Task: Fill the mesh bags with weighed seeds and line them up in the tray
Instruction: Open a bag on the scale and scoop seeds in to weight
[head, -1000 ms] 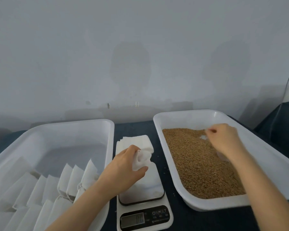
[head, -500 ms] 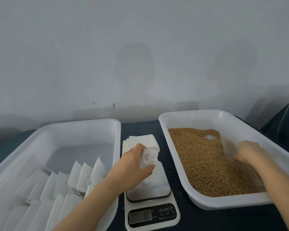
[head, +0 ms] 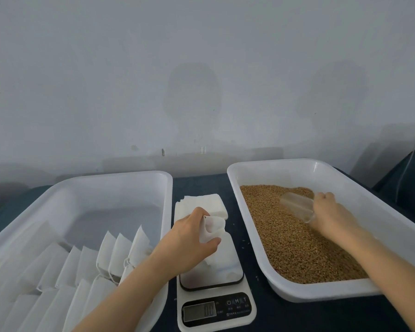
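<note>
While your left hand (head: 189,240) pinches one white mesh bag (head: 213,227) near its mouth, thumb and curled fingers holding it open over the platform of the kitchen scale (head: 216,310), your right hand (head: 331,216) grips a clear plastic scoop (head: 296,206), fingers curled round its handle and its bowl lying on the seeds (head: 292,243).

Items on the dark desk (head: 199,183):
- Seed tray (head: 321,293), white, to your right; brown seeds cover most of its floor.
- Kitchen scale, centre, between the two trays; display digits too blurred to read.
- Stack of empty bags (head: 201,204), flat, just behind the scale.
- Left tray (head: 120,178), white; standing bags (head: 115,252) lean in rows across its near half, drawstrings showing on several.

Whether the held bag's bottom touches the platform cannot be told.
</note>
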A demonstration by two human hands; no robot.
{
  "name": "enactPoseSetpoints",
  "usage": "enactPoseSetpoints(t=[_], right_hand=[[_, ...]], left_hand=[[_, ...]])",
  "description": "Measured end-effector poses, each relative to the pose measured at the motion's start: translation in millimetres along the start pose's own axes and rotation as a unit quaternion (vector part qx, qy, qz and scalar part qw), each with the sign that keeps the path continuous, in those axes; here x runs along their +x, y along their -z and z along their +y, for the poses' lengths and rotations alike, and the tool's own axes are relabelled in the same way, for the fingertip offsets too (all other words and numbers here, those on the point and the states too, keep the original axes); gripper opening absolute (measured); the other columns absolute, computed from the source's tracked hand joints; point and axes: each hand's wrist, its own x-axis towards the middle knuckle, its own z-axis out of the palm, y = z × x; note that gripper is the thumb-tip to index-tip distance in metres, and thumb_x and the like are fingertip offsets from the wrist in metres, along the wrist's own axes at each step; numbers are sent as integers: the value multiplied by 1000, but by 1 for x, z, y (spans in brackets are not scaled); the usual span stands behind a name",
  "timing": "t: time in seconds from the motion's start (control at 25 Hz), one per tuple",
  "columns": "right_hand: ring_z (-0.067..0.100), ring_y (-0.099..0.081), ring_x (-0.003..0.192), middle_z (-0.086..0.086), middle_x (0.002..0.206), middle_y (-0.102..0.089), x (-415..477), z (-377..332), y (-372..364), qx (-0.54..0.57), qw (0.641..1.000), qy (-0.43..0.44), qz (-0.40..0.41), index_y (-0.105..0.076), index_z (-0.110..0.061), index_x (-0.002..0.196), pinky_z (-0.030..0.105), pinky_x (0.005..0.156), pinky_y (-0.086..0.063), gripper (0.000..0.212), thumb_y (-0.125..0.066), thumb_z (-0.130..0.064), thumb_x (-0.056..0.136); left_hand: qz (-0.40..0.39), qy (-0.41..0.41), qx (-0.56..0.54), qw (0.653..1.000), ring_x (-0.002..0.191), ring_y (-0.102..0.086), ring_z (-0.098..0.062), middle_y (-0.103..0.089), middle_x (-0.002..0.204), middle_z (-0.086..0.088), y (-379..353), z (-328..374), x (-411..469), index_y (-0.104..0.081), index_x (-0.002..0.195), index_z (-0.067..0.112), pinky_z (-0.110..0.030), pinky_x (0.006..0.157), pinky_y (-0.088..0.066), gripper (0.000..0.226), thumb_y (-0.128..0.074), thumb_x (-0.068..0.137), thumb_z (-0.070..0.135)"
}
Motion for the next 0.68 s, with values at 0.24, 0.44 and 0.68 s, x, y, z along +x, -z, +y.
enactPoseSetpoints(t=[0.24,0.44,0.68], right_hand=[[10,-49,71,-2,97,-38,-2,-13,-2,-4,997,81,-20,-43,-14,110,19,52,-39,37,-66,-19,82],[6,-56,64,-15,90,-47,-3,-2,7,151,981,94,-75,-53,-19,80,10,43,-37,18,-69,-26,81],[7,-57,81,-8,102,-61,-5,21,20,137,985,96,-49,-63,-30,99,22,70,-47,16,-66,-36,85]], left_hand=[[5,1,-8,1000,70,-54,-5,-48,89,23,1,0,0,-35,104,39,-8,56,-36,37,-64,82,47],[6,-1,-14,1000,71,-54,-5,-47,88,24,2,-1,-1,-34,103,39,-8,55,-36,37,-64,82,48],[0,7,-25,1000,73,-55,-6,-47,88,24,2,-1,-1,-34,104,39,-8,56,-37,37,-64,82,48]])
